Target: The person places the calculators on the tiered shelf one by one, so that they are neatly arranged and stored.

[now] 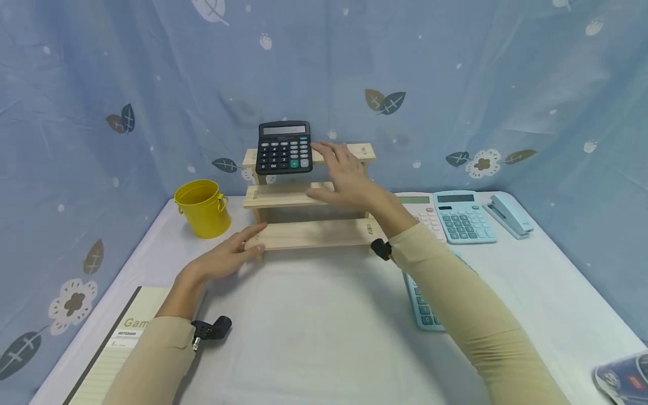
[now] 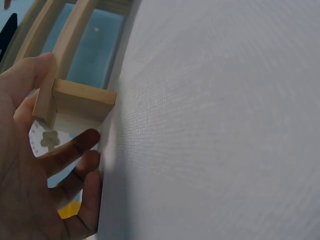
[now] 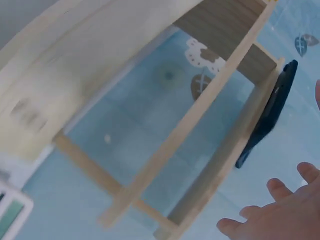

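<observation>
A three-tier wooden shelf (image 1: 314, 234) stands at the back of the table. On its top tier a black calculator (image 1: 284, 147) leans back at the left, its keys and screen facing me. My left hand (image 1: 225, 256) holds the left end of the bottom tier; in the left wrist view its thumb lies on the wooden board (image 2: 75, 40) and its other fingers curl loosely below. My right hand (image 1: 346, 177) hovers before the upper tiers with fingers spread, right of the calculator. The right wrist view shows a gap between those fingers and the black calculator (image 3: 270, 115).
A yellow bucket (image 1: 205, 211) stands left of the shelf, a notebook (image 1: 126, 337) near the left edge. To the right are a pink-and-white calculator (image 1: 422, 211), a blue calculator (image 1: 463, 219) and a light-blue stapler (image 1: 508, 215). Another calculator (image 1: 422, 309) lies partly under my right arm.
</observation>
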The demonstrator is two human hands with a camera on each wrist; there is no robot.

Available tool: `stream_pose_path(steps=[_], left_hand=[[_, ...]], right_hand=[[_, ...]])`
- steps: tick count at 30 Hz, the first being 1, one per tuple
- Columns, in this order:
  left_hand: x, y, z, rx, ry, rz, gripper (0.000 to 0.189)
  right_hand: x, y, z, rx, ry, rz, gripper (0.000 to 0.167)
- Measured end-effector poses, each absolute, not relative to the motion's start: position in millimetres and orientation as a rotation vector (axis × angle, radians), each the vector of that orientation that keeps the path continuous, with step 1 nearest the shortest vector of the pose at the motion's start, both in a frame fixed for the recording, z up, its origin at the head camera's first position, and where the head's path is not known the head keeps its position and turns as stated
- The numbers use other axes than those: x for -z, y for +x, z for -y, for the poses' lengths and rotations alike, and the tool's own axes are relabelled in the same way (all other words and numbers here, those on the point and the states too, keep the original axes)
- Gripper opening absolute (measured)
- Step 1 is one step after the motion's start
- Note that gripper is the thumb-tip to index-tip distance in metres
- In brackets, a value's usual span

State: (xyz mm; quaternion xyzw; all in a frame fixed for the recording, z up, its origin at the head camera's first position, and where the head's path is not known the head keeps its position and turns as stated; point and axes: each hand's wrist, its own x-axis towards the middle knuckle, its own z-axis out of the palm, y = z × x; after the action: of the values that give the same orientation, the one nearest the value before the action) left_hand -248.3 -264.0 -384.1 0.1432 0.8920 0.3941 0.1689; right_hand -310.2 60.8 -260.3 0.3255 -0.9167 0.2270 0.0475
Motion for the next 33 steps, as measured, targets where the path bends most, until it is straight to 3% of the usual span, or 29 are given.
stream_pose_path(steps=[17,33], left_hand=[[384,-244,268,-1.102,0.440,-2.553,0.073],[383,-246,258,-1.071,0.455,-2.604,0.071]], right_hand=[[268,-269,-117,-0.492,1.001,2.824,0.108],[297,-235,-192,-0.534,0.916,2.868,0.106]])
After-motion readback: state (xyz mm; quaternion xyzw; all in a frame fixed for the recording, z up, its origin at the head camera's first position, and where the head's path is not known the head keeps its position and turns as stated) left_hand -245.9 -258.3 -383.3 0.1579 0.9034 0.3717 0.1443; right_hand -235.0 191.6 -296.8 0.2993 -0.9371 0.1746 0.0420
